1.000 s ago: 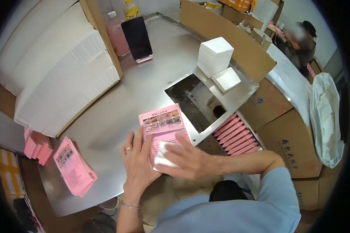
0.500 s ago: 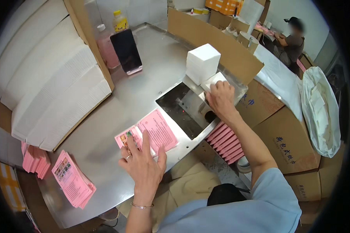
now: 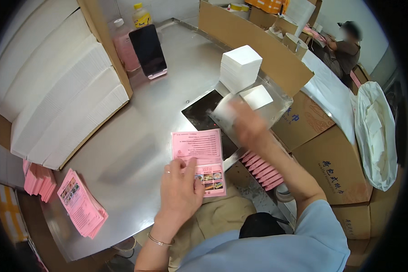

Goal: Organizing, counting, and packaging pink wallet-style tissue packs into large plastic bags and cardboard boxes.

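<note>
A pink printed paper packet (image 3: 197, 145) with small food pictures lies at the steel table's front edge, its near end sticking out over the edge. My left hand (image 3: 181, 186) holds it from the left, fingers bent over its middle. Above the dark rectangular opening, my right hand (image 3: 251, 129) is smeared by motion, with a folded white paper napkin (image 3: 224, 111) in its fingers. Just beyond that hand sit a low pile of white napkins (image 3: 257, 96) and a taller napkin stack (image 3: 240, 70).
Pink packets (image 3: 81, 206) lie in a pile at the left, beside a carton of white napkins (image 3: 72, 86). A phone on a stand (image 3: 148, 52) and bottles (image 3: 123, 43) stand at the back. Cartons (image 3: 333, 165) fill the right. Another person (image 3: 344, 50) sits far right.
My right hand has come away from the low napkin pile toward the left with a napkin. The pink packet has been turned and drawn nearer to me by my left hand.
</note>
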Demonstrator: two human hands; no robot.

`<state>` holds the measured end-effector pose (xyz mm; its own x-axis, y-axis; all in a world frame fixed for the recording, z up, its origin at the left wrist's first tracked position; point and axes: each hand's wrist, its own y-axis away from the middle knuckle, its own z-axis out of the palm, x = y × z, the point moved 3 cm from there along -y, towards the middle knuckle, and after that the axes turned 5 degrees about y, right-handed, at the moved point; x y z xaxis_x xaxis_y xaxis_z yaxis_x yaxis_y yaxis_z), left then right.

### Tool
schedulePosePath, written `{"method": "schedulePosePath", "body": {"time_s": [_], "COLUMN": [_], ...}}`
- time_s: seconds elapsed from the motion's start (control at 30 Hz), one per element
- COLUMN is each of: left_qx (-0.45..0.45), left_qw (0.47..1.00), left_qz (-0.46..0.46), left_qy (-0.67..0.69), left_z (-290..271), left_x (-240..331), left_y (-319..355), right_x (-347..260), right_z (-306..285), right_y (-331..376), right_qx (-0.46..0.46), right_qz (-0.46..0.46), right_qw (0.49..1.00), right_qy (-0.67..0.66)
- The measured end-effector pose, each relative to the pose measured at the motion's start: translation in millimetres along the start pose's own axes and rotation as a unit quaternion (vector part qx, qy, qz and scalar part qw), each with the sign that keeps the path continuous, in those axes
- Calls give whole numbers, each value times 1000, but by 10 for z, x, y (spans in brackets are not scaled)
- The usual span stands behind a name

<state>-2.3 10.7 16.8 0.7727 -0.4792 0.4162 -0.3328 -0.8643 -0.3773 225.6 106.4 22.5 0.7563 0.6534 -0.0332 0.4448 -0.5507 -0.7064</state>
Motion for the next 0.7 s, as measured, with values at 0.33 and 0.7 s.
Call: {"method": "schedulePosePath", "body": {"time_s": [0.33, 0.7], "left_qx": [46, 263], "left_qw": [996, 913], "left_qz": [-75, -162], "left_qy": [15, -268], "left_z": [-50, -1607], "left_x": [167, -1462], "left_y": [-130, 1463], "right_x": [-779, 149], "right_z": [690, 133], "right_y": [-385, -66], "right_qx": [-75, -84], "right_qz": [-13, 165], "right_qw": [991, 976], "right_qy": [-106, 118]}}
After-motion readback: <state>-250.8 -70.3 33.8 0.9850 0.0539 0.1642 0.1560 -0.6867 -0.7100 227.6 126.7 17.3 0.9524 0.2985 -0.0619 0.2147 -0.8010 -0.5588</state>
